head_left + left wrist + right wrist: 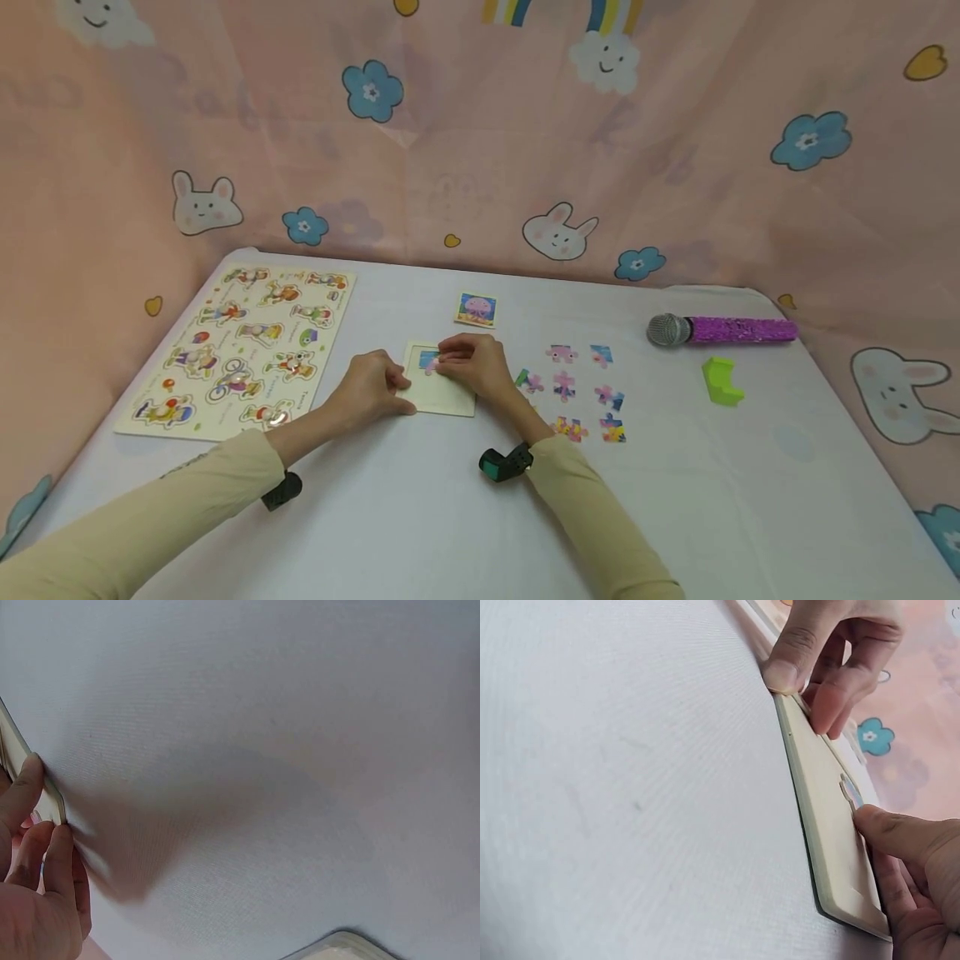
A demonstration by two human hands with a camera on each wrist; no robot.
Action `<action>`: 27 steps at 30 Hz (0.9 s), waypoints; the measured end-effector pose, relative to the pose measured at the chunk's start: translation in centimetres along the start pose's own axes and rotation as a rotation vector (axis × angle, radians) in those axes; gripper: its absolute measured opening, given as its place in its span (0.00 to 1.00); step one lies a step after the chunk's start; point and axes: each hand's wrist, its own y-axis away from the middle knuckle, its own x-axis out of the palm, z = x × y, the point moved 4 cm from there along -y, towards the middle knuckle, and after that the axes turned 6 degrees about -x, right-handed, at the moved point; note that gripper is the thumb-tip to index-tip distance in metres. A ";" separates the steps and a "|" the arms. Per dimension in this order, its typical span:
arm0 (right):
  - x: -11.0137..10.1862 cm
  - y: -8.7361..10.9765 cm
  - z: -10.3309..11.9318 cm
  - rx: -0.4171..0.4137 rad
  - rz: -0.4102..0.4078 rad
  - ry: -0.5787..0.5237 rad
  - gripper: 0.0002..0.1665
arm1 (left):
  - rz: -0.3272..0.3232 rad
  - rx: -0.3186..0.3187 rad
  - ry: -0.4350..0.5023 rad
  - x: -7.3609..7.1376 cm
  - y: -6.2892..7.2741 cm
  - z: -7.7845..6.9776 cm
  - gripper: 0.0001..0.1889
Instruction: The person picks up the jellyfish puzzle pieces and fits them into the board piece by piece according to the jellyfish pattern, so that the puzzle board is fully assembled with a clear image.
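A cream jigsaw board (pixel 442 401) lies flat on the table between my two hands. My left hand (pixel 369 384) holds its left edge, thumb at the near corner and fingertips farther up the side. In the right wrist view the left hand (pixel 838 656) shows bent fingers along that edge. My right hand (pixel 477 364) reaches over the board's right side, thumb and fingers pinching a jigsaw piece (pixel 853 793) at the recess. Blue and pink printing (pixel 427 361) shows in the recess's upper left; the right fingers hide part of it.
Several loose jigsaw pieces (pixel 564 385) lie right of the board. Behind it is a small jellyfish picture square (pixel 477 309). A large animal peg puzzle (pixel 255 333) fills the left side. At right are a purple microphone (pixel 738 330) and a green block (pixel 721 382).
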 end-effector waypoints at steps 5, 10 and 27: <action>0.6 -0.1 -0.1 -0.001 -0.041 -0.020 0.14 | -0.005 0.006 -0.006 0.0 0.0 -0.1 0.17; 1.1 -0.3 0.2 -0.012 -0.074 -0.013 0.13 | -0.002 -0.010 -0.010 0.0 0.0 -0.1 0.17; 1.5 -0.3 0.8 -0.009 -0.105 0.084 0.12 | -0.008 0.041 -0.032 -0.2 0.1 -0.2 0.17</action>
